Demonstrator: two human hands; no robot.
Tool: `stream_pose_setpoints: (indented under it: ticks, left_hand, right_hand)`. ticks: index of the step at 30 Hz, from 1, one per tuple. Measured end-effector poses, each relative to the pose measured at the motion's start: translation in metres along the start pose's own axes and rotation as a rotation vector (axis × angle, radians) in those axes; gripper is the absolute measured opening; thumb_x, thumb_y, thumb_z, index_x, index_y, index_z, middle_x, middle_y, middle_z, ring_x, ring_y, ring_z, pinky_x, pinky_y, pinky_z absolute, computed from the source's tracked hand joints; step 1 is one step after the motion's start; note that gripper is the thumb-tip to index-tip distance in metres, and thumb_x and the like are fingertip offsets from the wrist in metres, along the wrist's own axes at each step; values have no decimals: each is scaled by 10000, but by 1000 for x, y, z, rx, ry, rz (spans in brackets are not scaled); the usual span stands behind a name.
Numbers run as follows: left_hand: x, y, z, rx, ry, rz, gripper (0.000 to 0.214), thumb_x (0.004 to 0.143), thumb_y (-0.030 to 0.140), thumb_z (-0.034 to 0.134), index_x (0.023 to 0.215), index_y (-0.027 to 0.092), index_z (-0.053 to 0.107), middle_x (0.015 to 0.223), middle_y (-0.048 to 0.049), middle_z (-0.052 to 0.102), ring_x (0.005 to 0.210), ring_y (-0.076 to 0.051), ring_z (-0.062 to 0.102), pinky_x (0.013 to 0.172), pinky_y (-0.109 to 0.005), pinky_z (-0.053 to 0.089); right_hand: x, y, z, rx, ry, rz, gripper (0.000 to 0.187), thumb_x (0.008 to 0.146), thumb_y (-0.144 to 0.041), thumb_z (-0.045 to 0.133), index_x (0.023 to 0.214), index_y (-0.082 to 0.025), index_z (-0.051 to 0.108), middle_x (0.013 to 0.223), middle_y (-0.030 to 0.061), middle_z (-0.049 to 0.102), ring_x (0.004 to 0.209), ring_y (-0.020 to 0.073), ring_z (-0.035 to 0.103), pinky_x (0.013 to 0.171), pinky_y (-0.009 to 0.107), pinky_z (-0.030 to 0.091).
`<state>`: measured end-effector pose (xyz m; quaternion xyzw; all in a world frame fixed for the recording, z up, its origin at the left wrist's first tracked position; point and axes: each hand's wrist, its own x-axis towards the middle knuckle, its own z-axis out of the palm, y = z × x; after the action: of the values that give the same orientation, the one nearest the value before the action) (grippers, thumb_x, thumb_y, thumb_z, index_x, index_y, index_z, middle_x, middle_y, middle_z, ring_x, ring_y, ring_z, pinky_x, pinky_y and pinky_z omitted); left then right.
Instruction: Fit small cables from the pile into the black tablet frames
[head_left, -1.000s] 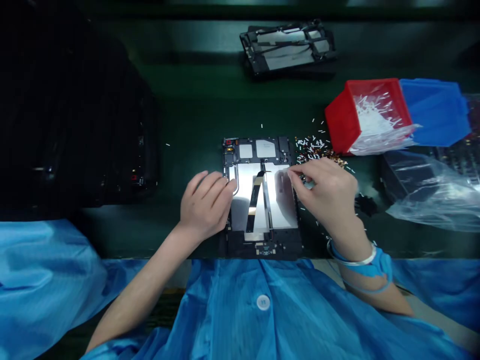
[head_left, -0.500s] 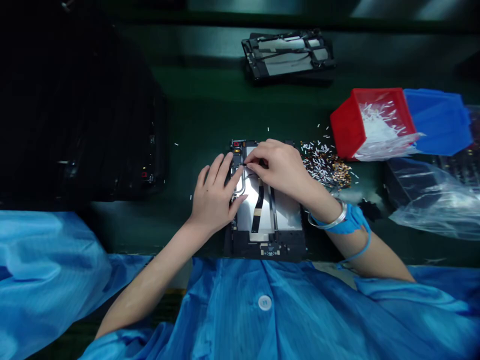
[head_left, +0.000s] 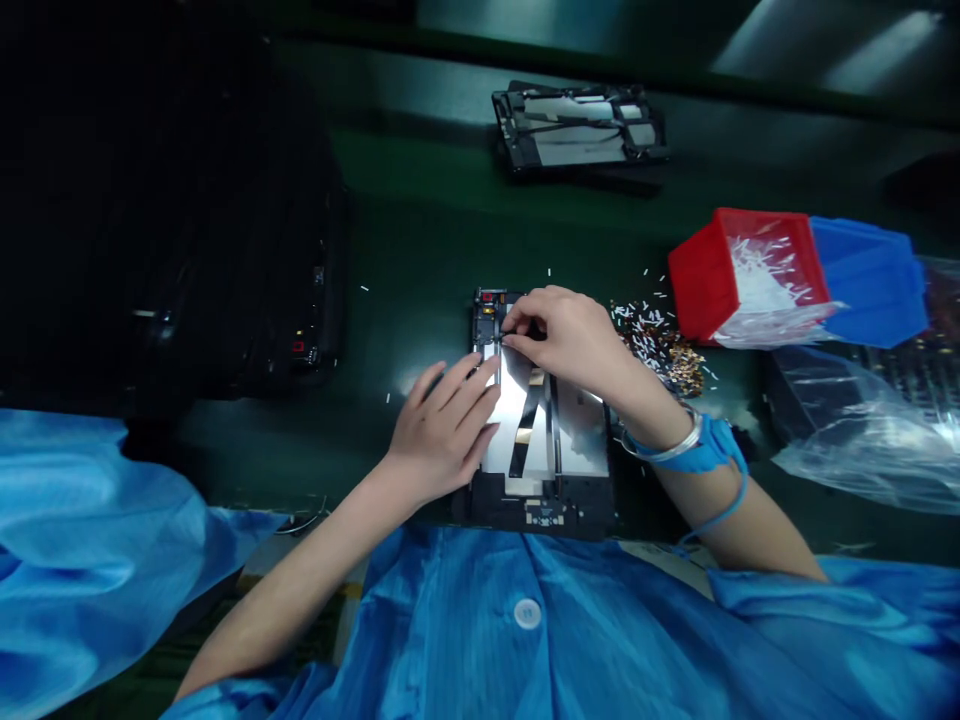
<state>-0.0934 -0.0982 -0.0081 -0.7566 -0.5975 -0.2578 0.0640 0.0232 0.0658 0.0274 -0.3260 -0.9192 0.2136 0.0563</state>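
Note:
An opened tablet (head_left: 581, 440) lies in front of me, with its silvery inner plate, dark frame and small boards showing. A dark flat ribbon cable (head_left: 528, 425) runs down its middle. My right hand (head_left: 566, 335) is over the upper part, thumb and fingertips pinched together near the small boards at the upper left. Whatever sits in that pinch is too small or hidden. My left hand (head_left: 446, 430) lies across the tablet's left edge with its fingers spread. It grips nothing, and it covers part of that edge.
Tiny white and gold-coloured parts (head_left: 656, 345) are heaped right of the tablet. Beyond are a red bin (head_left: 701, 280) with white pieces, a blue bin (head_left: 877, 280) and clear plastic bags (head_left: 862, 440). More opened tablets (head_left: 577, 140) lie stacked at the back. A large dark stack (head_left: 225, 250) stands left, beside another person's blue sleeve (head_left: 97, 560).
My left hand has slid down the tablet's left edge, uncovering more of the upper left boards. My right hand keeps its pinch at nearly the same spot. The whole view has shifted slightly.

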Motion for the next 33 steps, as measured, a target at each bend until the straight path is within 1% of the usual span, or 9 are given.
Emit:
stream_pose_setpoints:
  ticks: [5, 7, 9, 14, 20, 22, 27, 31, 33]
  left_hand:
    - [0, 0, 9, -9, -108, 46, 330, 937, 260, 432, 1158, 85, 604, 1301, -138, 594, 1220, -292, 521, 986, -456, 400]
    - [-1, -1, 10, -8, -121, 48, 350, 942, 261, 422, 1187, 78, 592, 1315, -141, 582, 1233, -297, 507, 993, -462, 392]
    - [-2, -1, 11, -5, -126, 43, 359, 945, 259, 417, 1200, 72, 587, 1319, -141, 579, 1234, -299, 504, 996, -460, 388]
    - [-3, -1, 11, -15, -114, 28, 355, 944, 245, 424, 1200, 66, 592, 1310, -135, 587, 1234, -296, 503, 999, -451, 388]
    - [-4, -1, 12, -36, -95, 18, 351, 941, 239, 429, 1198, 65, 594, 1312, -137, 585, 1237, -291, 500, 990, -445, 399]
    - [-5, -1, 13, -43, -93, 15, 355, 940, 244, 432, 1201, 61, 589, 1317, -140, 580, 1242, -295, 495, 986, -448, 401]
    - [-5, -1, 13, -42, -85, 14, 357, 948, 239, 405, 1198, 64, 590, 1324, -140, 575, 1239, -294, 496, 987, -446, 395]
    - [-5, 0, 13, -47, -92, 11, 370, 948, 231, 387, 1214, 62, 581, 1318, -143, 580, 1245, -297, 490, 979, -450, 397]
    - [-6, 0, 13, -48, -97, 3, 373, 948, 227, 379, 1222, 71, 578, 1322, -137, 578, 1254, -293, 483, 980, -447, 398]
  right_hand:
    - [-1, 1, -4, 102, -54, -70, 101, 721, -129, 583, 650, -194, 615, 703, 12, 622, 720, 157, 539, 644, 280, 378]
    - [-7, 5, -7, 142, -140, -156, 98, 746, -156, 589, 668, -196, 634, 715, 14, 633, 723, 157, 548, 664, 287, 396]
    - [-14, 8, -6, 138, -154, -194, 101, 784, -194, 584, 718, -203, 661, 729, 17, 645, 724, 161, 560, 666, 293, 409]
    - [-31, 9, 5, -147, 156, -245, 219, 890, -253, 497, 896, -210, 712, 766, 55, 653, 751, 192, 551, 657, 314, 433]
    - [-42, 5, 17, -506, 182, -391, 276, 930, -204, 450, 1058, -174, 693, 785, 78, 654, 740, 189, 500, 548, 290, 371]
    - [-44, 5, 17, -542, 201, -407, 267, 929, -186, 453, 1059, -156, 684, 784, 80, 652, 742, 189, 488, 558, 290, 367]
    - [-51, 1, 14, -537, 367, -398, 228, 905, -198, 508, 763, -144, 678, 740, 74, 632, 735, 177, 468, 564, 281, 350]
    - [-50, -3, 20, -508, 343, -408, 238, 933, -222, 465, 996, -139, 680, 817, 80, 649, 771, 184, 486, 586, 280, 381]
    - [-47, -2, 24, -457, 339, -375, 252, 937, -233, 458, 1031, -137, 672, 851, 87, 653, 802, 192, 500, 598, 279, 402]
